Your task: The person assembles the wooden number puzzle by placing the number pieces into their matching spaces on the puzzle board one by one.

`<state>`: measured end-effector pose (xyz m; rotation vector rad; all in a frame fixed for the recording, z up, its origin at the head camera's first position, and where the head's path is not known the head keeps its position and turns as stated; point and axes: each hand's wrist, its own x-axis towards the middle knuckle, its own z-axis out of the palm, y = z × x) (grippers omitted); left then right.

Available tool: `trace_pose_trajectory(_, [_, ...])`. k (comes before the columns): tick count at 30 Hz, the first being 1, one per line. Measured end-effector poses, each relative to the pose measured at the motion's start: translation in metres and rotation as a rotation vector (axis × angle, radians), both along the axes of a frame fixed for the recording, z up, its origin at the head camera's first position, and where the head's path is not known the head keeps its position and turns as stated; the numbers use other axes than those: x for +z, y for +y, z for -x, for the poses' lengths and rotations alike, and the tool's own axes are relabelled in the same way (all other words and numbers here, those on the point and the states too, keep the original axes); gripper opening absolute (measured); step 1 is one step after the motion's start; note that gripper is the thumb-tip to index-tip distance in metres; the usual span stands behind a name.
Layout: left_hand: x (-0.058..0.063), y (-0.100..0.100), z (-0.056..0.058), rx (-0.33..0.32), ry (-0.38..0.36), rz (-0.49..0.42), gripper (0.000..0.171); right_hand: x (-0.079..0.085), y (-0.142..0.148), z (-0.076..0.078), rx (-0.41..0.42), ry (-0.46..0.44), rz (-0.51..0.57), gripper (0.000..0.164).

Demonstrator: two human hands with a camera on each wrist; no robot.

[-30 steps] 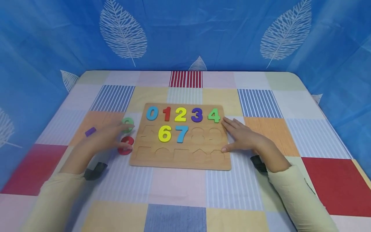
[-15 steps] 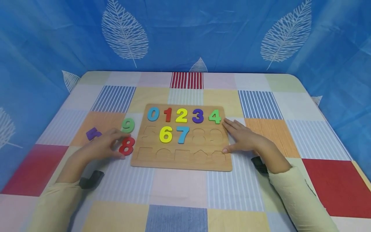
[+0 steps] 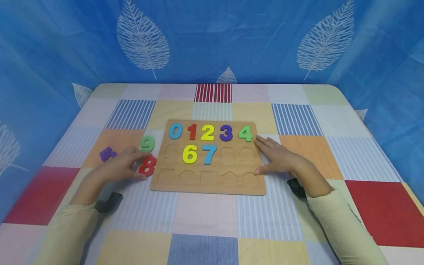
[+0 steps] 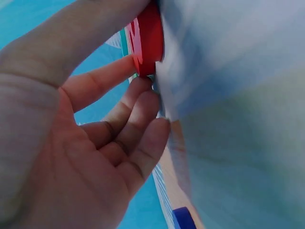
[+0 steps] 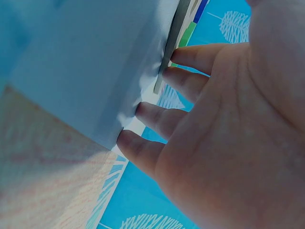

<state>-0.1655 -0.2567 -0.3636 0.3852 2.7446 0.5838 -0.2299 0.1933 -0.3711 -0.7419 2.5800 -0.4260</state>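
We pinch the red number 8 [image 3: 147, 166] between the thumb and index finger of our left hand [image 3: 120, 165], just beside the left edge of the wooden number board [image 3: 212, 186] on the surface [image 3: 205, 213]. Our right hand [image 3: 278, 156], fingers extended and slightly spread, touches the board's right edge, gripping nothing. The green number 9 [image 3: 152, 143] lies just beyond the 8.

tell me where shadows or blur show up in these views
Head: the number board fairly sharp, soft shadows beside the sleeves; left wrist: turned sideways, the tablecloth soft and streaked, the red 8 clearer-edged; right wrist: also tilted, with dark shading on the tablecloth near the right hand's fingers.
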Motion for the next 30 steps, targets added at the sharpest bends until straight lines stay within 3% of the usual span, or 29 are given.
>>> trace_pose_trajectory(7, [0.005,-0.001,-0.003,0.025,0.019,0.019,0.069,-0.003,-0.002,0.0,-0.004,0.002,0.007,0.107])
trace_pose_trajectory(12, [0.011,0.006,0.001,0.022,0.046,-0.008,0.073,-0.003,0.0,0.0,-0.003,0.017,-0.003,0.107])
trace_pose_trajectory(16, [0.017,0.031,0.009,-0.008,0.073,-0.03,0.077,-0.002,0.001,0.0,-0.002,0.02,-0.007,0.106])
trace_pose_trajectory(21, [0.016,0.07,0.021,-0.11,0.158,-0.111,0.074,-0.002,0.001,0.0,0.001,0.016,-0.005,0.106])
trace_pose_trajectory(26, [0.013,0.112,0.032,-0.15,0.174,-0.189,0.07,0.0,0.0,-0.001,0.007,0.013,-0.014,0.105])
trace_pose_trajectory(30, [0.006,0.143,0.041,-0.168,0.165,-0.176,0.072,-0.001,-0.001,-0.001,-0.001,0.009,-0.019,0.105])
